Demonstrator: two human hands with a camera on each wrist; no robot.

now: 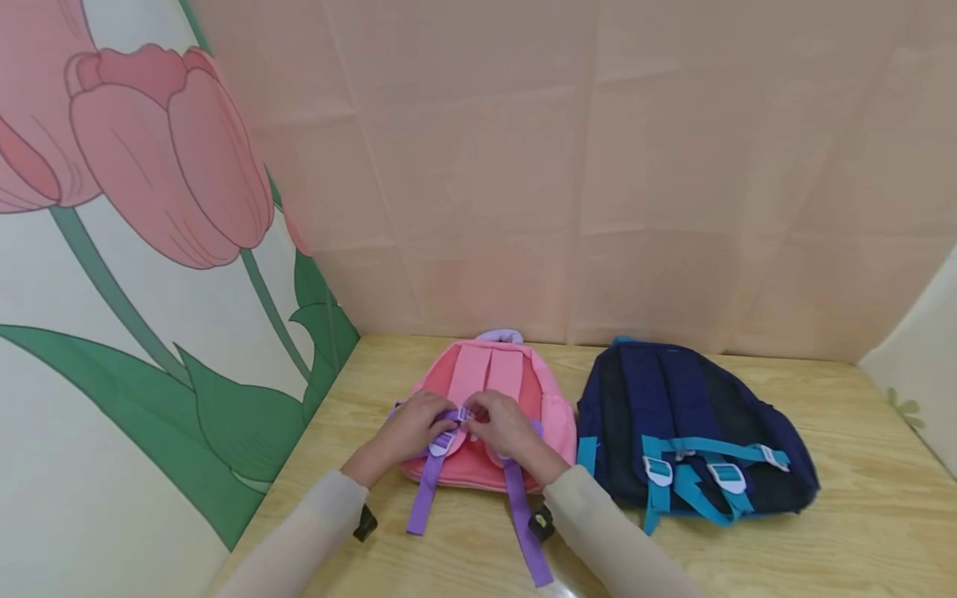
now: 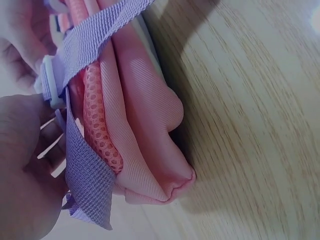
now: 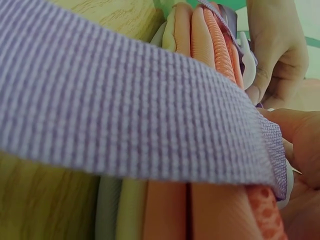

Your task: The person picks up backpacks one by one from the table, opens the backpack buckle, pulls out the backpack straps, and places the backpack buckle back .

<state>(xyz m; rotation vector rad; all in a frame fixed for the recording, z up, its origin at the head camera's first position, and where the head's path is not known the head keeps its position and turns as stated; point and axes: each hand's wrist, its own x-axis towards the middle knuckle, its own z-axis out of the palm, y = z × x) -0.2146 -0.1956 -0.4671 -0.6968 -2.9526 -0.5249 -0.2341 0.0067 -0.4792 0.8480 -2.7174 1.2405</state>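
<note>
A pink backpack [image 1: 555, 407] lies on the table with its shoulder straps facing up. Above its middle, my left hand [image 1: 409, 425] pinches a purple strap at a small pale buckle [image 1: 463, 414]. From the other side, the right hand [image 1: 499, 419] pinches the same buckle, and the two sets of fingertips nearly meet. Purple webbing tails [image 1: 426, 497] hang toward the front edge from white adjusters [image 1: 441, 443]. Close up in the left wrist view, purple webbing [image 2: 90, 167] hangs beside the fingers. A wide purple strap [image 3: 135, 105] covers much of the right wrist view.
To the right lies a dark blue backpack [image 1: 673, 390] with turquoise straps [image 1: 718, 448] and white buckles. Both bags rest on a wood-grain table [image 1: 875, 465]. A pinkish sheet [image 1: 598, 166] hangs behind, and a tulip-printed panel [image 1: 149, 332] stands at the left.
</note>
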